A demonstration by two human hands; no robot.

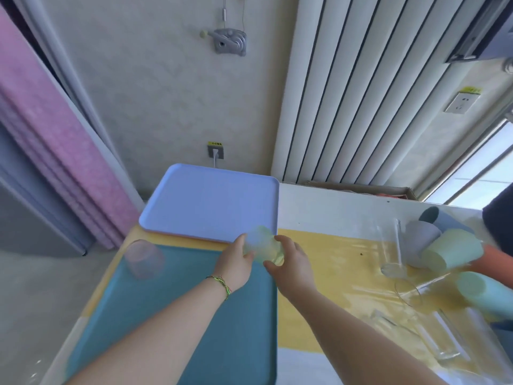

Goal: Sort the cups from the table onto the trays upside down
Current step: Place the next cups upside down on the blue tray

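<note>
At frame centre, 2 hands, left hand (235, 262) and right hand (291, 262), curl fingers around a blurred pale green cup (263, 245) above the teal tray (172, 309).

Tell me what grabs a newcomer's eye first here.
Two bare hands, left hand and right hand, meet mid-frame around a blurred translucent pale green cup, over the far right corner of the large teal plastic tray. Beyond it lies a lavender-blue plastic tray; at right, pastel plastic cups lie tumbled on the yellow tabletop.
</note>
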